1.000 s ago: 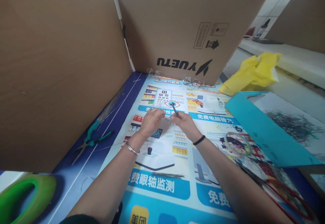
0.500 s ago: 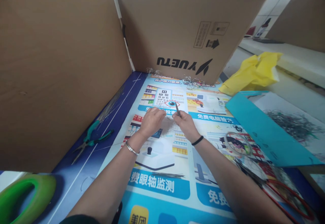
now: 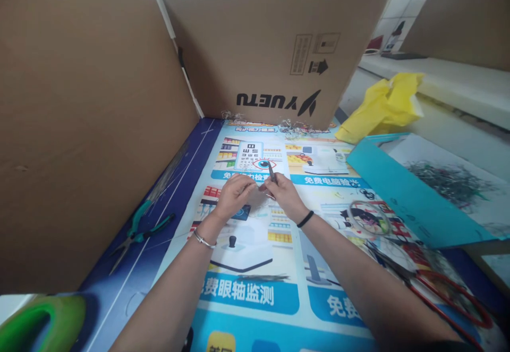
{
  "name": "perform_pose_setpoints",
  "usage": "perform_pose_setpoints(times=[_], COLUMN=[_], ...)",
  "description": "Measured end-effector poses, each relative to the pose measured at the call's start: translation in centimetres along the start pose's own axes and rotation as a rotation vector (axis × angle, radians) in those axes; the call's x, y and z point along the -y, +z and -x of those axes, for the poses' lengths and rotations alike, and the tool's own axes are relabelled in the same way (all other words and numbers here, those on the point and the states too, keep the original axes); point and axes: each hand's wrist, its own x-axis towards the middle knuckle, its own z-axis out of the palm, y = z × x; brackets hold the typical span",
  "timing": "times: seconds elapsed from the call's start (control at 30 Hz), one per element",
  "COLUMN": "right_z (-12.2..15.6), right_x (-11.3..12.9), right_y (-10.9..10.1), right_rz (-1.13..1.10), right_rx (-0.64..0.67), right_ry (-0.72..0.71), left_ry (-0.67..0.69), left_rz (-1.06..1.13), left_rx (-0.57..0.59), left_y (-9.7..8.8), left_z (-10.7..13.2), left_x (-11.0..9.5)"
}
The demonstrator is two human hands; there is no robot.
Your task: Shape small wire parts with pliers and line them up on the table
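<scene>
Above the printed poster, my left hand (image 3: 236, 195) is closed in a pinch on what looks like a thin wire (image 3: 270, 196), only faintly visible between the hands. My right hand (image 3: 286, 197) grips a slim dark pair of tweezers (image 3: 271, 171), one end pointing up and away. Its other end is mostly hidden by the fingers, close to the left fingertips. A small bundle of thin dark wires (image 3: 263, 277) lies on the poster between my forearms.
Teal-handled pliers (image 3: 137, 229) and long wires (image 3: 169, 174) lie left, beside green tape (image 3: 66, 323). Red-handled scissors (image 3: 422, 280) and a clear round ring (image 3: 368, 218) are right. A turquoise box (image 3: 414, 203) holds tangled wire bits. Cardboard walls (image 3: 255, 33) stand behind and left.
My hands have come closer together, the left fingertips now near the right hand's fingers and tweezers. The camera view has shifted slightly. The surrounding tools lie where they were.
</scene>
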Motion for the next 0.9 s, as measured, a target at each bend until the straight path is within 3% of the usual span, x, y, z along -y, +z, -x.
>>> perform_pose_setpoints(times=[0.27, 0.7, 0.9], right_z=[0.0, 0.1, 0.3], right_x=[-0.1, -1.1, -0.6], right_y=[0.2, 0.7, 0.8], right_rz=[0.027, 0.084, 0.102], right_rx=[0.01, -0.15, -0.174], right_ry=[-0.031, -0.083, -0.065], left_ry=[0.01, 0.044, 0.043], left_rz=[0.021, -0.032, -0.074], left_rx=[-0.04, -0.002, -0.073], left_y=[0.6, 0.7, 1.0], left_z=[0.3, 0.2, 0.1], left_x=[0.5, 0.2, -0.4])
